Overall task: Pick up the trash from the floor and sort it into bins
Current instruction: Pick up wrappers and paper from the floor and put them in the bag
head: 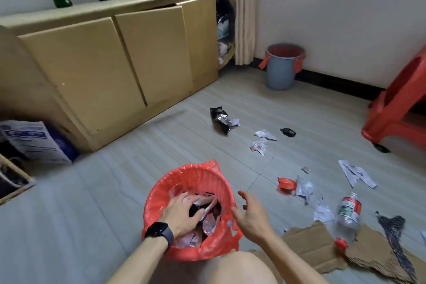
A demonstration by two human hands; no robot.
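Near bin (pixel 196 175) — round, basket-textured wall under a thin, crinkled red plastic liner — stands on the pale tiled floor (pixel 115 191) directly ahead of the knee (pixel 239 270). Left hand (pixel 182 213), dark watch (pixel 159 234) on the wrist, is inside the bin with fingers spread over crumpled paper and wrappers; grasping or only pressing: cannot tell. Right hand (pixel 251 214) hovers at the bin's right rim, fingers loosely bent, empty.

Litter on the floor to the right:
- clear ribbed bottle (pixel 348 212) with red label, cap end on torn corrugated cardboard (pixel 315 246)
- glossy red wrapper (pixel 285 184)
- white paper scraps (pixel 260 144)
- black foil packet (pixel 221 120), farther out

Second bin (pixel 281 71), smooth grey-blue with red liner, sits against the far wall. Open tile lies left of the near bin — tan cabinet (pixel 103 64) bounds that side, red plastic stool (pixel 396 110) the right.
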